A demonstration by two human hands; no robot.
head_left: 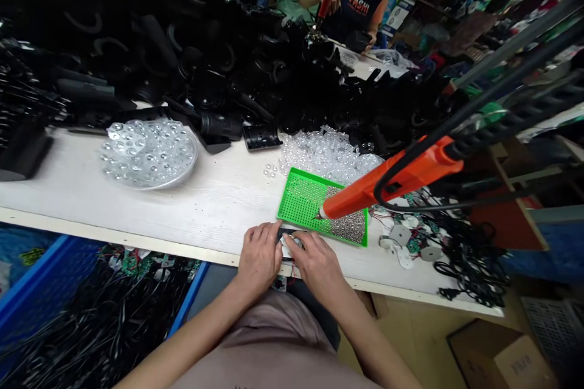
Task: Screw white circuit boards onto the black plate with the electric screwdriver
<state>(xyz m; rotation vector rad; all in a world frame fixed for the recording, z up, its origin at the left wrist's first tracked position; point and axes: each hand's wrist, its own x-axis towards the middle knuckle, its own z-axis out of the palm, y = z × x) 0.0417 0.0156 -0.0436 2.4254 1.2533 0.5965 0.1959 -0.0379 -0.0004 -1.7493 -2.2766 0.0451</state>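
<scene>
Left hand (259, 261) beside right hand (317, 268)

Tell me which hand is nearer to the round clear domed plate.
Left. The left hand is below and right of the round clear domed plate; the right hand is farther right.

A dusty-pink top (269, 346) with faint dark lettering, 2 bare forearms (191, 340), and 2 bare hands (260, 258).
</scene>
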